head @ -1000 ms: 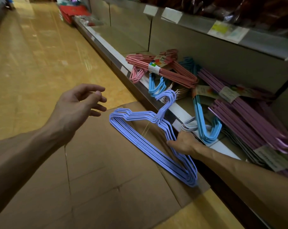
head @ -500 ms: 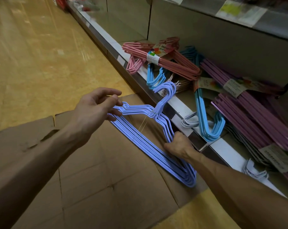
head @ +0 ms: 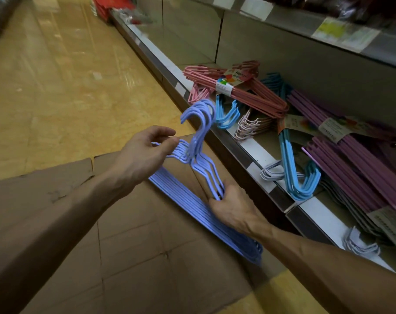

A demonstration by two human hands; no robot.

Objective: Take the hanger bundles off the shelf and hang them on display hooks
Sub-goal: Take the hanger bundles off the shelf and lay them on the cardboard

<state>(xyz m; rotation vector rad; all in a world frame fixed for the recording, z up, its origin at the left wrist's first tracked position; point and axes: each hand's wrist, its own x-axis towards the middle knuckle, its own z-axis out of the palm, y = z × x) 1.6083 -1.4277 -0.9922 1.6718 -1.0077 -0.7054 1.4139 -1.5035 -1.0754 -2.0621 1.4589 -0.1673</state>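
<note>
A bundle of lilac-blue hangers (head: pixel 188 200) is held over flattened cardboard (head: pixel 129 257), its hooks pointing up. My left hand (head: pixel 142 155) pinches the bundle's left shoulder just below the hooks. My right hand (head: pixel 228 209) grips the right shoulder bars, fingers curled round them. On the low shelf (head: pixel 256 152) to the right lie a pink bundle (head: pixel 242 91) with a paper label, light blue bundles (head: pixel 297 177), purple bundles (head: pixel 355 168) and pale white ones (head: pixel 251 128). No display hook is in view.
The shelf's front rail runs diagonally from top centre to lower right. An upper shelf edge with price tags (head: pixel 344 35) overhangs the hangers. A shiny yellow aisle floor (head: pixel 63 82) stretches left; red goods (head: pixel 115 5) sit far up the aisle.
My left hand has reached in and taken hold of the lilac bundle's left shoulder. Both hands have lifted it off the cardboard, so its hooks stand higher.
</note>
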